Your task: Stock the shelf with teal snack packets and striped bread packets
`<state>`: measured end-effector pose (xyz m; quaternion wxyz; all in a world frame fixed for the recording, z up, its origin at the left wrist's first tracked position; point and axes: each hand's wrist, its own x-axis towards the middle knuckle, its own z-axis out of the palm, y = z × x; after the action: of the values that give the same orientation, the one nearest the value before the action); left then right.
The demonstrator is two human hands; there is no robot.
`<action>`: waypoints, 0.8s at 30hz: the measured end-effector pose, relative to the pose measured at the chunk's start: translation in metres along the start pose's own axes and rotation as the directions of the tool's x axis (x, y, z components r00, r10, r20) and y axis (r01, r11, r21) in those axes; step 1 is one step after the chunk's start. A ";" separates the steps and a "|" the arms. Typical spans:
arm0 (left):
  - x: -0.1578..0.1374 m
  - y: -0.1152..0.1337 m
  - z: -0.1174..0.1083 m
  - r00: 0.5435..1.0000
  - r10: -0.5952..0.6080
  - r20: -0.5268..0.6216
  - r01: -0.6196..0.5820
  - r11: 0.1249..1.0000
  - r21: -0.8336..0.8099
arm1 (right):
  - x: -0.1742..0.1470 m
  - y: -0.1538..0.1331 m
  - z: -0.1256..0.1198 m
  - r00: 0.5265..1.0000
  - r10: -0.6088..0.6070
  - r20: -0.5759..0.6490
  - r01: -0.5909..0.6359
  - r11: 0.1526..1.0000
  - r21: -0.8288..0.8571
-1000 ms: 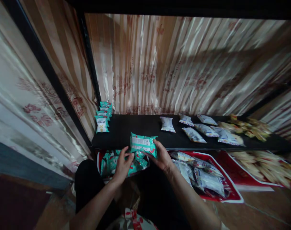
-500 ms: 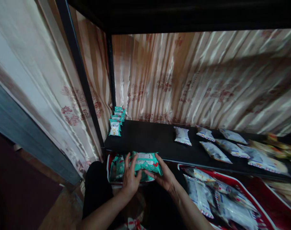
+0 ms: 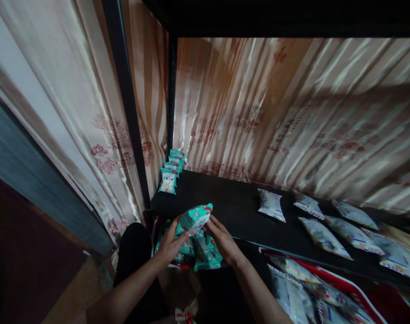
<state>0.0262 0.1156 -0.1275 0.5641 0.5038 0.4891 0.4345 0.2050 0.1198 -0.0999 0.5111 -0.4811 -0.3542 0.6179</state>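
One teal packet [image 3: 194,219] is held between left hand [image 3: 169,246] and right hand [image 3: 225,242]; fingers [image 3: 218,226] curled.

Shelf [image 3: 225,193] middle: bare; I can pass between the green row [image 3: 168,180] and the nearest white packet [image 3: 271,205].
Left end: green row, then black post [image 3: 129,108] in my way.
Back: curtain [image 3: 241,99] along the rear edge.
Basket [image 3: 153,237]: my held packet [image 3: 193,219] covers part; loose packets [image 3: 206,255] heaped below.

The left hand [image 3: 170,247] hides part of the left basket [image 3: 154,235]. Print on the held packet [image 3: 194,218] is too blurred to read. At right, 1 pale bag [image 3: 401,262] and 2 red baskets [image 3: 347,286] are cut off by the picture's edges.
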 end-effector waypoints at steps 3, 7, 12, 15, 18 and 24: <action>0.010 0.002 -0.007 0.991 -0.078 0.110 0.091 0.988 -0.122 | 0.007 -0.004 0.009 0.983 -0.036 0.180 0.040 0.999 -0.019; 0.025 0.003 -0.015 0.970 -0.112 0.214 0.152 0.972 -0.178 | 0.017 -0.004 0.014 0.968 -0.020 0.249 0.032 0.999 -0.043; 0.033 0.013 -0.020 0.988 -0.040 0.150 0.054 0.994 -0.092 | 0.030 -0.001 0.021 0.990 -0.041 0.136 0.053 0.995 -0.085; 0.038 0.011 -0.020 0.997 -0.042 0.060 0.043 0.999 -0.019 | 0.038 0.002 0.027 0.992 -0.025 0.121 0.037 0.994 -0.102; 0.045 0.002 -0.023 0.998 -0.063 -0.027 0.064 0.998 0.009 | 0.046 0.006 0.034 0.988 0.009 0.154 0.004 0.996 -0.086; 0.061 -0.010 -0.035 0.990 -0.077 -0.119 0.081 0.996 0.026 | 0.062 0.020 0.043 0.982 0.027 0.188 -0.005 0.993 -0.116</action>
<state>0.0003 0.1793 -0.1453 0.5434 0.4661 0.5477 0.4330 0.1567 0.1778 -0.1204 0.4416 -0.4517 -0.4325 0.6434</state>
